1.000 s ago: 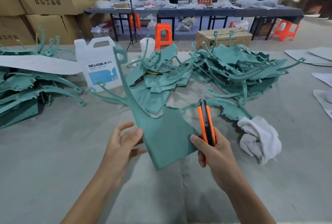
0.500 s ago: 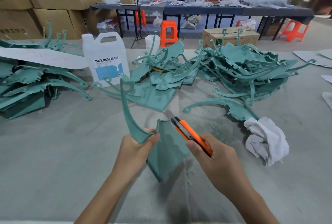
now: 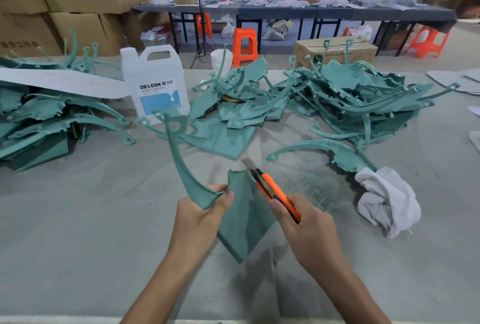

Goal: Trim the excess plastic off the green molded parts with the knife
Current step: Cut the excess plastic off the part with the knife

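The green part [image 3: 244, 222] is held up off the tabletop [image 3: 78, 219], in front of the person, between the 2 hands. The left hand [image 3: 205, 216] pinches it where the long curved arm meets the flat panel — thumb on the near face, fingers curled behind. The right hand [image 3: 306, 230] is wrapped round the orange knife [image 3: 272, 191], whose bared blade lies against the panel's upper right edge. Judging by its thinness, the part is light and springy. The panel would likely flex away from the blade and the slim arm would wobble, so the grip belongs on the stiffer junction, close to the edge being cut — yet clear of the blade's path. More green parts [image 3: 350, 95] lie heaped behind, and a white rag [image 3: 387, 199] sits to the right.
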